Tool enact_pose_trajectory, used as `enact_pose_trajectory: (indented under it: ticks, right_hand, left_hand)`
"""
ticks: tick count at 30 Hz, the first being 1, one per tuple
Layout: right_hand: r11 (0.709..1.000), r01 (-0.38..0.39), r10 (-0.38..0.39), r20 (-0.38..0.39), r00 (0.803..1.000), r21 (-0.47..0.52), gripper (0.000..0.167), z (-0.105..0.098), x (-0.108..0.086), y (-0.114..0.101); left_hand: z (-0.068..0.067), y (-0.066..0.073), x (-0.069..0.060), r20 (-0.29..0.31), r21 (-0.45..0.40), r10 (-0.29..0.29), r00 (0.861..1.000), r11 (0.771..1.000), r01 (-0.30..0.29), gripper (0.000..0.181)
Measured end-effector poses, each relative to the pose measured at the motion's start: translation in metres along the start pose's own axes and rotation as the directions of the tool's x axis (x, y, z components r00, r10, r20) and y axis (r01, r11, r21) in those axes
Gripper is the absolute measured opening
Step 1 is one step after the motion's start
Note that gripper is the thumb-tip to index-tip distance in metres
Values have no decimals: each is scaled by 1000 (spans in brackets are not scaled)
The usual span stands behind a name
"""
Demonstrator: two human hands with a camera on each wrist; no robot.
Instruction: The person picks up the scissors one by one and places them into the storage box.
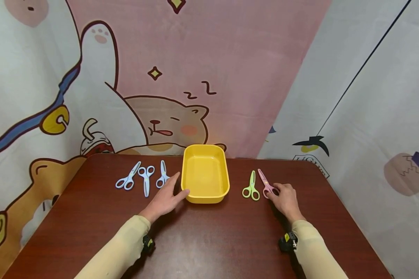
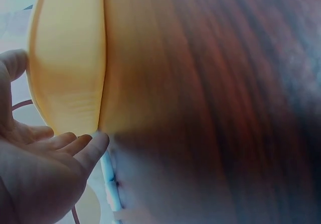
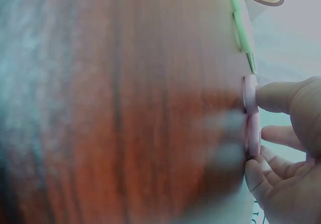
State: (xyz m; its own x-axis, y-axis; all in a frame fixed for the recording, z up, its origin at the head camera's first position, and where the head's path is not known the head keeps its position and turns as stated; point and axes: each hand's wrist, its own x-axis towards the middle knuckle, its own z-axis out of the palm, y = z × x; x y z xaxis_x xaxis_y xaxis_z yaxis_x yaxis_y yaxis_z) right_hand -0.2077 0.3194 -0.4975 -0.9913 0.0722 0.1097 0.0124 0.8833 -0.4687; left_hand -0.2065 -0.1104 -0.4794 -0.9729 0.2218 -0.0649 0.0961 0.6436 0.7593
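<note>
The left hand (image 1: 165, 198) lies, as we see it, at the near left corner of the yellow tray (image 1: 204, 174), its thumb at the rim, its fingers loosely extended and apart along the side, clamped on nothing. The right hand (image 1: 285, 200) comes down on the pink scissors (image 1: 264, 179); in the right wrist view we find the thumb at one handle loop and a fingertip at the other, the remaining fingers bent, though we cannot tell whether they pinch it. Those scissors lie on the table (image 1: 223, 240) to the right of the tray, blades pointing away from us and slanting left. Just beside them we see the green scissors (image 1: 252, 184), blades also pointing away. On the tray's left we count three blue ones: the leftmost blue scissors (image 1: 130, 176) slant with blades away, the middle blue scissors (image 1: 146, 178) have blades towards us, and the third blue scissors (image 1: 163, 170), nearest the left hand, are partly hidden by its fingers. Behind the table we see a printed cloth (image 1: 244, 58) with a sleeping cartoon animal, and both wrists carry black devices (image 1: 148, 245) below pale sleeves
</note>
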Motion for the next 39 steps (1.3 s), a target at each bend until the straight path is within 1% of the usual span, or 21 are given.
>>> enact_pose_trajectory:
  ticks: [12, 16, 20, 25, 31, 34, 37, 39]
  right_hand:
    - [999, -14, 15, 18, 1000, -43, 46, -4, 4, -5]
    - [998, -34, 35, 21, 999, -44, 44, -3, 4, -5]
    - [998, -60, 60, 5, 998, -32, 45, -3, 4, -5]
    - [996, -84, 85, -28, 996, 17, 50, -4, 4, -4]
    - [995, -40, 46, -68, 997, 91, 50, -5, 3, 1]
    - [991, -48, 55, -48, 997, 128, 49, -6, 3, 3]
    - [982, -89, 92, -11, 996, 165, 48, -9, 2, 3]
    - [970, -127, 126, 15, 992, 210, 48, -11, 2, 3]
  left_hand:
    - [2, 0, 2, 11, -85, 21, 1000, 996, -20, 82]
    - [4, -1, 2, 9, -112, 16, 1000, 994, -15, 81]
    - [5, -1, 2, 7, -132, 19, 1000, 991, -18, 81]
    - [5, -2, 3, 3, -144, 27, 1000, 989, -26, 81]
    - [5, -4, 3, 4, -150, 45, 999, 988, -44, 78]
    - [5, -3, 3, 5, -152, 46, 999, 987, -45, 78]
    - [5, -2, 3, 4, -151, 46, 999, 988, -45, 78]
    - [5, -3, 4, 2, -151, 53, 999, 987, -52, 78]
